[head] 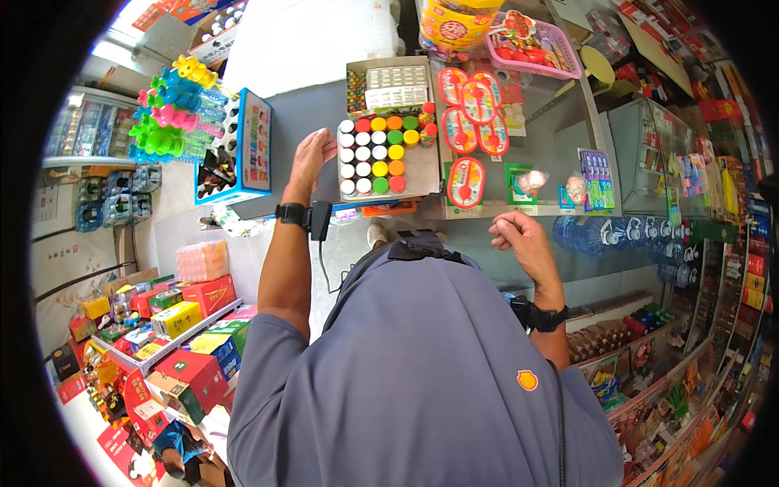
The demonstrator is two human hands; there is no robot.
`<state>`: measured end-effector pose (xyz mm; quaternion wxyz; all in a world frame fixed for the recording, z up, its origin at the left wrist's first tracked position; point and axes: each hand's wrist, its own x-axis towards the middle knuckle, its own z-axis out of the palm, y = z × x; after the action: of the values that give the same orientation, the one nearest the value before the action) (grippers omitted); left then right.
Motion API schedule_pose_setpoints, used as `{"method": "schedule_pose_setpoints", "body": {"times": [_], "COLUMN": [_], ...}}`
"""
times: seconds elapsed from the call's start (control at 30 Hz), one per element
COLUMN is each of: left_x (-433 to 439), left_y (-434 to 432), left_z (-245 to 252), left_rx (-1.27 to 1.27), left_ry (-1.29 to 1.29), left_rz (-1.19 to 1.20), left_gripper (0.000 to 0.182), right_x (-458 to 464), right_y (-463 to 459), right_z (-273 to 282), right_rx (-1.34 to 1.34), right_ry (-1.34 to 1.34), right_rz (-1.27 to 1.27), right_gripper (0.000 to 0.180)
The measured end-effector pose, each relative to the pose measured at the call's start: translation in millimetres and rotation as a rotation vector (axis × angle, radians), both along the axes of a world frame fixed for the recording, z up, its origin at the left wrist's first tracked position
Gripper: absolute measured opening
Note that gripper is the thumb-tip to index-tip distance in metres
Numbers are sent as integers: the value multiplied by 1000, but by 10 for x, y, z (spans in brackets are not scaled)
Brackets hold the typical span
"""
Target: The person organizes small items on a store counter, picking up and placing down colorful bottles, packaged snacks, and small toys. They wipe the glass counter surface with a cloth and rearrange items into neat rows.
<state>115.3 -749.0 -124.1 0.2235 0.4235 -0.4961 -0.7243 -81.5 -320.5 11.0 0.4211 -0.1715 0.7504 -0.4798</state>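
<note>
My left hand (313, 156) is at the left side of an open carton (420, 176) of small bottles with white, red, yellow, green and orange caps; its fingertips are close to the carton's edge, and whether they touch it I cannot tell. Nothing shows in that hand. My right hand (516, 234), fingers curled, hangs just off the front edge of the glass counter, below a green card with a wrapped item (528, 182). Whether it holds anything small is unclear. Behind the bottles stands a box of white packs (397, 87). Red-rimmed oval packs (466, 182) lie to the right.
A blue-edged display box (254, 143) with animal-topped bottles stands left on the counter. A pink basket (569, 49) and a large yellow container (456, 30) are at the back. Large water bottles (587, 234) stand at right. Stacked cartons (210, 295) and another person (176, 447) are lower left.
</note>
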Motion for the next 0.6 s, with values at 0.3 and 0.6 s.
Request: {"method": "schedule_pose_setpoints", "body": {"times": [0.3,0.6], "left_x": [67,463], "left_y": [240,649], "left_z": [7,-234], "left_rx": [1,7], "left_ry": [-11,-52], "left_rz": [49,274], "left_gripper": [42,37], "right_x": [-67,-218], "right_y": [171,623], "right_z": [-124,-466], "right_rx": [20,0], "right_ry": [-23,-97], "right_rz": [13,-9], "right_gripper": [22,21]}}
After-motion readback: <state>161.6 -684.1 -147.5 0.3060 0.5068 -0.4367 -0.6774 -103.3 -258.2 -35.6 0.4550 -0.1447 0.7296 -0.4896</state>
